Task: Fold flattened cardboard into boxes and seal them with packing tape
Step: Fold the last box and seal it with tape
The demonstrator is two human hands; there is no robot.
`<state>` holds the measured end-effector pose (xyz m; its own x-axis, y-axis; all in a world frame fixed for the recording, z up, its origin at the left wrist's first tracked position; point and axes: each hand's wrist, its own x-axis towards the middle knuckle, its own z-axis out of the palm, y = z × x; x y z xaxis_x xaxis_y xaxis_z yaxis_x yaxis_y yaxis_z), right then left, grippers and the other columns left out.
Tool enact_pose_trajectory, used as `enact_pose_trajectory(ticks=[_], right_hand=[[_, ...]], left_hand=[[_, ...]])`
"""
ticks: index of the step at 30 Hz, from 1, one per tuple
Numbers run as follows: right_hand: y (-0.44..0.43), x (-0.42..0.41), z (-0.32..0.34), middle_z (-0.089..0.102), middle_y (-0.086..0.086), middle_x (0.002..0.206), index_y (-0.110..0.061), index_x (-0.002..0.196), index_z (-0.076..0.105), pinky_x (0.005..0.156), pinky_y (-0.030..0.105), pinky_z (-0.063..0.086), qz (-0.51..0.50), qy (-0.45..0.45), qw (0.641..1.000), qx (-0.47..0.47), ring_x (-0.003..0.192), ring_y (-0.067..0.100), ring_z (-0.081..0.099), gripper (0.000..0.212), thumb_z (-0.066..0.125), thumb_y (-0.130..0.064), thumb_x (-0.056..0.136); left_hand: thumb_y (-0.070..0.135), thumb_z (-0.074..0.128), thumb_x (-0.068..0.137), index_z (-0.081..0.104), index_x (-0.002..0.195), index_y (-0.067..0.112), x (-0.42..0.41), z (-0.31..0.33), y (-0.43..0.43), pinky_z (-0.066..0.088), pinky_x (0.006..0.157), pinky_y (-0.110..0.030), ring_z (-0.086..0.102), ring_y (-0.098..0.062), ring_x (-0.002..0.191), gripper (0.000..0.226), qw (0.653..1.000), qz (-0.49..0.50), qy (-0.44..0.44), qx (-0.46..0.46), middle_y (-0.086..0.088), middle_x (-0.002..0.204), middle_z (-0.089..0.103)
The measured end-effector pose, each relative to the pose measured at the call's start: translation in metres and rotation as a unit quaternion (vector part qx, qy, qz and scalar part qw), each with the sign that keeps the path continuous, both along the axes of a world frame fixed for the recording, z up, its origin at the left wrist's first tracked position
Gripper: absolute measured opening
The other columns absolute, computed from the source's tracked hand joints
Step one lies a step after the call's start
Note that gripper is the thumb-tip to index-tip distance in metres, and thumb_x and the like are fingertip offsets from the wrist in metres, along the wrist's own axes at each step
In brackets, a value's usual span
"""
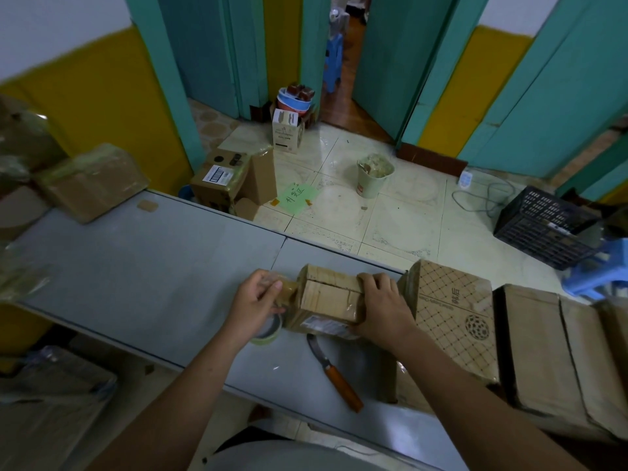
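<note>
The small cardboard box sits mid-worktop, close to the far edge. It is brown and worn. Its two top flaps are folded down and meet at a seam that runs left to right, with a narrow gap showing. Glossy old tape and a white label cover its near side.

The left hand grips a roll of packing tape at the box's left end, fingers clenched round it, thumb on a strip drawn onto the cardboard. The right hand clasps the box's right end, fingers curled over the top edge.

Just right of that hand stands a lattice-printed carton, and beyond it, flattened cardboard fills the right side. A knife with an orange-brown handle lies near the box's near side, blade towards it. The grey worktop lies bare to the left, as far as a film-wrapped parcel at the far-left corner.
</note>
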<state>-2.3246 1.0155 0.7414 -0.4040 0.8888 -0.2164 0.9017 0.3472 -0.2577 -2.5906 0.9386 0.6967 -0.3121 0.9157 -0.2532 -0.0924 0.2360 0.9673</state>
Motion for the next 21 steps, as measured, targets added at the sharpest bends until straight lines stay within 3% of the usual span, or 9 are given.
enact_pose_trajectory(ticks=[5,8,12,16,19,21], right_hand=[[0.004,0.004,0.004,0.041,0.005,0.147,-0.026,0.153,0.028,0.126,0.047,0.025,-0.013,0.006,1.000,-0.010,0.141,0.026,0.039,0.109,0.092,-0.044,0.067],[0.006,0.004,0.009,0.043,0.004,0.146,-0.025,0.151,0.031,0.120,0.045,0.036,-0.030,0.056,0.998,-0.018,0.137,0.025,0.043,0.108,0.094,-0.042,0.066],[0.005,0.003,0.014,0.042,0.000,0.146,-0.027,0.148,0.034,0.114,0.046,0.046,-0.032,0.115,0.992,-0.033,0.135,0.021,0.045,0.106,0.097,-0.037,0.063],[0.005,0.004,0.014,0.042,-0.003,0.144,-0.030,0.147,0.034,0.113,0.047,0.047,-0.031,0.148,0.988,-0.043,0.134,0.019,0.046,0.106,0.097,-0.039,0.063],[0.004,0.004,0.014,0.040,-0.003,0.146,-0.031,0.148,0.031,0.113,0.046,0.047,-0.034,0.163,0.985,-0.050,0.134,0.019,0.047,0.108,0.097,-0.041,0.063],[0.004,0.003,0.014,0.039,-0.003,0.147,-0.031,0.148,0.031,0.113,0.045,0.048,-0.035,0.171,0.984,-0.047,0.134,0.019,0.048,0.109,0.098,-0.042,0.063]], left_hand=[[0.028,0.073,0.101,0.070,0.105,0.037,0.000,0.016,0.001,0.067,0.081,-0.047,0.079,-0.028,0.099,0.010,1.000,-0.017,-0.019,0.016,-0.007,0.107,0.081],[0.027,0.087,0.085,0.069,0.116,0.035,0.003,0.033,-0.001,0.065,0.085,-0.038,0.076,-0.024,0.108,0.036,0.994,-0.082,-0.052,0.050,-0.005,0.119,0.078],[0.002,0.085,0.085,0.068,0.119,0.029,0.010,0.051,0.000,0.063,0.084,-0.030,0.074,-0.018,0.109,0.047,0.986,-0.124,0.041,0.100,0.004,0.119,0.076],[0.009,0.082,0.090,0.076,0.107,0.026,0.017,0.059,-0.003,0.064,0.087,-0.034,0.075,-0.015,0.100,0.025,0.972,-0.106,0.153,0.145,0.010,0.103,0.077],[0.020,0.083,0.092,0.080,0.102,0.022,0.022,0.060,-0.006,0.063,0.081,-0.034,0.074,-0.014,0.091,0.011,0.932,-0.089,0.253,0.244,0.014,0.097,0.075],[0.015,0.084,0.090,0.082,0.105,0.014,0.026,0.058,-0.007,0.062,0.080,-0.033,0.073,-0.013,0.091,0.015,0.906,-0.095,0.289,0.295,0.010,0.099,0.075]])
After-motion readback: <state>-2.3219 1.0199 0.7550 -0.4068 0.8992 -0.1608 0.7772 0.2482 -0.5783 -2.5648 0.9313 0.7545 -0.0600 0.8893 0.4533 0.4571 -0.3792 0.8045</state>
